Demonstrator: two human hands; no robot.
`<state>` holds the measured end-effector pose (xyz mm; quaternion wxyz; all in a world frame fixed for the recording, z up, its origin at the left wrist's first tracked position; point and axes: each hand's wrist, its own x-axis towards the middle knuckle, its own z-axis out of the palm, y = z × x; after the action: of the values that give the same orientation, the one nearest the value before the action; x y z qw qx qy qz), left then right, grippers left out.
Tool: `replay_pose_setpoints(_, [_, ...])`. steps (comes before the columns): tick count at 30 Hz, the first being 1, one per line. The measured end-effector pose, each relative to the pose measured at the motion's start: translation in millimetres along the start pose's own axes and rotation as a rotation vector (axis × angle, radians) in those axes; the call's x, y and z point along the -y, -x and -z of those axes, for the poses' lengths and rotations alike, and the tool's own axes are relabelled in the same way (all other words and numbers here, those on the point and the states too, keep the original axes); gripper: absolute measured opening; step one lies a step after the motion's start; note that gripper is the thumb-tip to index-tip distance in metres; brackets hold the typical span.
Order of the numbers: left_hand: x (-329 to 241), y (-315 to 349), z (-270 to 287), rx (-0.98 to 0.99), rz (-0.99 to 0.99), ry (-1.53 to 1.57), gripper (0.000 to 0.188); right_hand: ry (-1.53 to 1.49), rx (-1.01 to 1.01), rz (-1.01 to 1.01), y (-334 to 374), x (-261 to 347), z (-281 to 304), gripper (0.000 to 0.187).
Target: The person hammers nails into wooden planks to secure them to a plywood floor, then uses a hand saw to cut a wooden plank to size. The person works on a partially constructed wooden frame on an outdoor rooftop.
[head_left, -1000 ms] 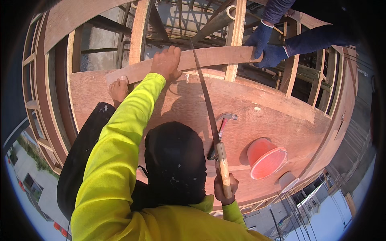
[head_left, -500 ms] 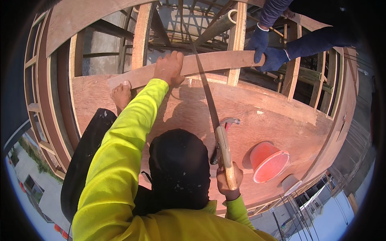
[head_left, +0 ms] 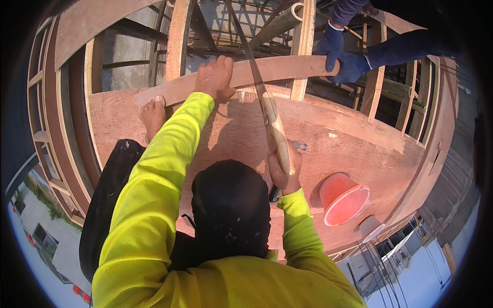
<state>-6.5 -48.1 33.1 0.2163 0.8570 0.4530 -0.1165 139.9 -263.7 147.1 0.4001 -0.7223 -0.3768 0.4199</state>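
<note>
My left hand (head_left: 214, 79) is closed over a long plywood strip (head_left: 290, 68), pressing it down near its middle. In my right hand (head_left: 285, 165) is the wooden handle of a handsaw (head_left: 276, 126). The saw's blade crosses the strip just right of my left hand and points away over the open framing. My bare foot (head_left: 153, 115) rests on the strip's left end. A co-worker's blue-gloved hands (head_left: 339, 59) grip its right end. A hammer (head_left: 300, 146) lies mostly hidden behind my right hand.
A plywood sheet (head_left: 359, 154) spreads beneath me. On it, to the right, a red bucket (head_left: 341, 197) lies tilted near a pale container (head_left: 370, 228). Past the sheet's far edge, timber joists (head_left: 178, 41) leave open gaps with poles below. More framing (head_left: 43, 113) stands left.
My right hand has pushed the saw forward and up, so its handle is now closer to the strip and covers more of the hammer. My left hand keeps its place on the strip.
</note>
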Motion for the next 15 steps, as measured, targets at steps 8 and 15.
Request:
replay_pose_setpoints(8, [10.8, -9.5, 10.4, -0.065, -0.016, -0.012, 0.063, 0.351, 0.027, -0.050, 141.8, 6.9, 46.8, 0.014])
replay_pose_setpoints(15, [-1.1, -21.2, 5.8, -0.090, -0.014, -0.034, 0.059, -0.049, -0.006, 0.071, -85.5, -4.2, -32.7, 0.009])
